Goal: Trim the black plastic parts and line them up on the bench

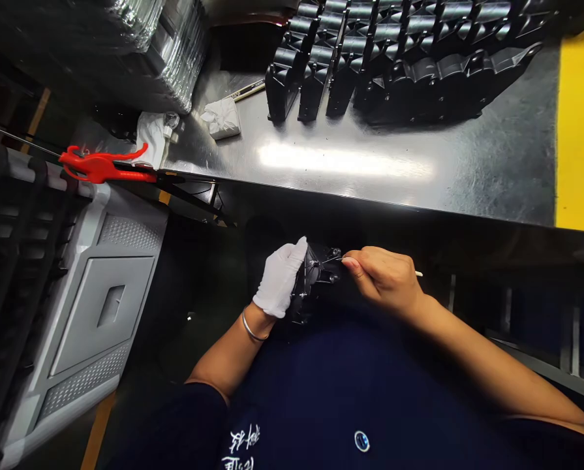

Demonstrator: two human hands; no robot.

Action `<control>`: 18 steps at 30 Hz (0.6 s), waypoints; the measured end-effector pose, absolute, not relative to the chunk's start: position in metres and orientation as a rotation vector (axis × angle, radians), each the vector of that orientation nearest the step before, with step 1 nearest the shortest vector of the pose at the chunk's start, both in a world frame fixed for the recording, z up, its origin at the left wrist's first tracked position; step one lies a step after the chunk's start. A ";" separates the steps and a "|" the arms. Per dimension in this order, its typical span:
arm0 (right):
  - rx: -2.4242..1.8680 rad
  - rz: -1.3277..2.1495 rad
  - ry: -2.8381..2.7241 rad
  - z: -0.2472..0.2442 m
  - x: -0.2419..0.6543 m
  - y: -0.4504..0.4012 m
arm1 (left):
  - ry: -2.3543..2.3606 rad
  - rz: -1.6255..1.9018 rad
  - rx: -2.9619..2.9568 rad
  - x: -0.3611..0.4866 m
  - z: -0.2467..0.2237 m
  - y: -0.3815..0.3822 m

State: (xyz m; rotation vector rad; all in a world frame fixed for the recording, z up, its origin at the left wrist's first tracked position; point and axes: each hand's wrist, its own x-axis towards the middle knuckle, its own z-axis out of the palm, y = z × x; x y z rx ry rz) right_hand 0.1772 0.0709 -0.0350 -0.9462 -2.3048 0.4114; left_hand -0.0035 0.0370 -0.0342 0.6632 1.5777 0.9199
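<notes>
My left hand, in a white glove, grips a black molded part in front of my torso, below the table's front edge. Bare and closed, my right hand is just right of that part. It pinches a thin tool, whose fine tip reaches onto the part's upper portion. The tool's pale rear end sticks out behind the hand. Which kind of tool it is, I cannot tell.
Several similar black parts stand in rows on the metal table. A white wrapped block lies to their left. A red air gun is above a grey crate. Plastic-wrapped stacks rise at the upper left.
</notes>
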 end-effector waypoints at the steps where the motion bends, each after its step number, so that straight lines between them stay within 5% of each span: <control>1: -0.946 0.454 -2.311 -0.035 0.177 0.070 | 1.582 0.922 0.663 -0.003 -0.035 0.036; 14: -0.849 0.756 -2.244 -0.023 0.180 0.073 | 1.657 1.115 0.688 -0.002 -0.028 0.038; 18: -0.811 1.108 -2.257 -0.017 0.183 0.075 | 1.671 1.128 0.686 -0.002 -0.030 0.037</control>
